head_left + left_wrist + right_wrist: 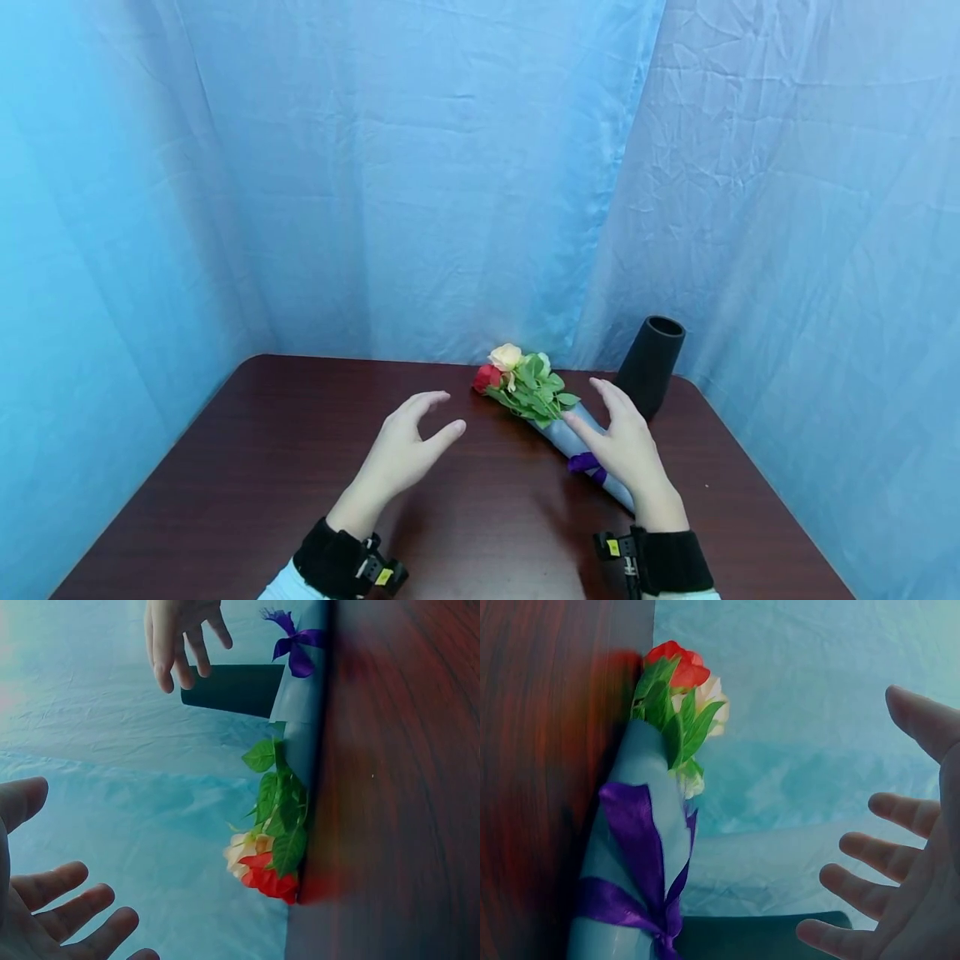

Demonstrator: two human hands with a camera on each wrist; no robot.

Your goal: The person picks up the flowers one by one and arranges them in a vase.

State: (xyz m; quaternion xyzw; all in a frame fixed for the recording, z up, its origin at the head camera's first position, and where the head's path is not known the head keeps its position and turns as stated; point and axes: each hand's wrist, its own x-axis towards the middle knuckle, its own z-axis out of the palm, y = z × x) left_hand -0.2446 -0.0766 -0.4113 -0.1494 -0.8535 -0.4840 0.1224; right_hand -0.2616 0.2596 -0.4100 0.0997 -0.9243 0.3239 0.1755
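A bouquet lies slanted on the table, its roses, one red (487, 378) and one cream (506, 357), toward the back. Green leaves (676, 720) spread below the blooms. Pale blue wrapping (558, 435) encloses the stems, tied with a purple ribbon (634, 825). My right hand (626, 442) hovers over the wrapped part with fingers spread, holding nothing. To the left of the bouquet, my left hand (401, 450) hangs above the table, thumb and fingers apart, also holding nothing. A black vase (651, 367) stands upright just beyond my right hand.
The dark brown wooden table (300, 467) has rounded back corners. Light blue curtains (420, 183) hang behind it and along both sides. Each wrist wears a black strap with a small camera, such as the left camera (382, 572).
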